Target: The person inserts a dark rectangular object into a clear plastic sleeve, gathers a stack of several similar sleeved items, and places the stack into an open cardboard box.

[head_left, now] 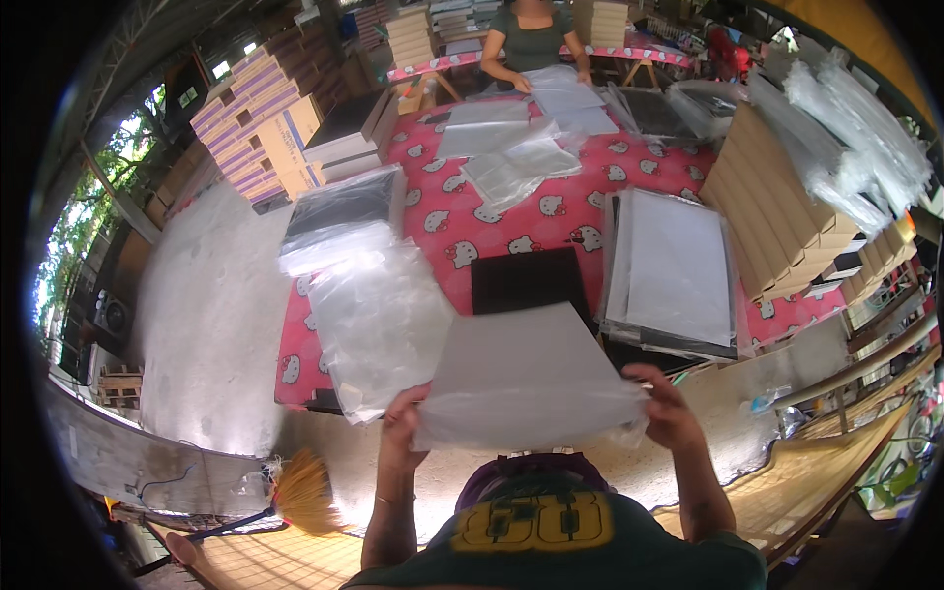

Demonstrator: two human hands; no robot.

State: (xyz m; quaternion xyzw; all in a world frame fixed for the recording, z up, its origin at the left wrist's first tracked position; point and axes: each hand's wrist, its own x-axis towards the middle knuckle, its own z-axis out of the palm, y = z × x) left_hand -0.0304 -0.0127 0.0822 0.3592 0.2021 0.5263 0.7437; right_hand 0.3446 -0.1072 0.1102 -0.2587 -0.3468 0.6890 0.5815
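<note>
A flat white sheet [521, 344] spans the space in front of my body, its near part inside a clear plastic bag [531, 408]. My left hand [401, 423] grips the bag's left edge, and my right hand [667, 408] pinches its right edge. Beyond the sheet, a black board [526, 275] lies on the table, partly covered by it. Left of the sheet, loose clear plastic bags [379, 315] are spread in an overlapping pile. To the right rests a stack of white sheets in plastic [678, 265].
A pink patterned cloth covers the table [433, 221]. Cardboard boxes [261, 128] rise at the far left; brown boxes [772, 206] topped with plastic packs [846, 128] stand right. Across the table, another person [531, 44] handles plastic-covered sheets. A broom [305, 492] is at lower left.
</note>
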